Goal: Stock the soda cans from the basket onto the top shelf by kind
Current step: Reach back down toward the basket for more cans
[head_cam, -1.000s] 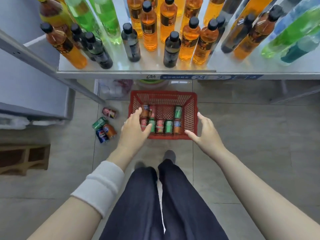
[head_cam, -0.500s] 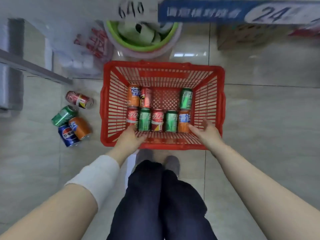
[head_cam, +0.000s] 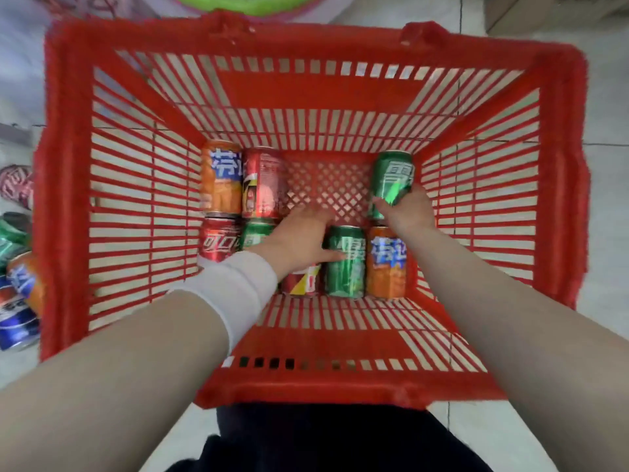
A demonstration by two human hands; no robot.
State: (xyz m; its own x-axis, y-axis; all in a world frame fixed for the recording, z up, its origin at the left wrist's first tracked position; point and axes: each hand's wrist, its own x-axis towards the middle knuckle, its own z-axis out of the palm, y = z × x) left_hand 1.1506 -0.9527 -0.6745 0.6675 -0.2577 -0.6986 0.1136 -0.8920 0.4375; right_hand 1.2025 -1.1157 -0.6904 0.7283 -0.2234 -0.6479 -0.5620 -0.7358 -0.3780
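Note:
The red basket point(head_cam: 68, 185) fills the view, with several soda cans lying on its floor. My right hand point(head_cam: 406, 212) grips a green can point(head_cam: 393, 178) at the back right. My left hand point(head_cam: 296, 236) reaches in over a red-and-yellow can point(head_cam: 301, 284), fingers stretched forward and thumb touching the green can point(head_cam: 345, 264) beside it. Round them lie an orange can point(head_cam: 386, 264), a red cola can point(head_cam: 219, 238), a half-hidden green can point(head_cam: 257, 233), another orange can point(head_cam: 221, 178) and a red can point(head_cam: 263, 182). The shelf is out of view.
On the floor left of the basket lie loose cans: a blue one point(head_cam: 13, 318), an orange one point(head_cam: 25, 281), a green one point(head_cam: 10, 233) and a red one point(head_cam: 15, 185). A green bowl point(head_cam: 245, 1) stands behind the basket and a cardboard box point(head_cam: 544, 11) sits at top right.
The view has dropped from the bottle shelf down close into the basket. Both hands went from above the rim down inside it, and my right hand has taken hold of the green can.

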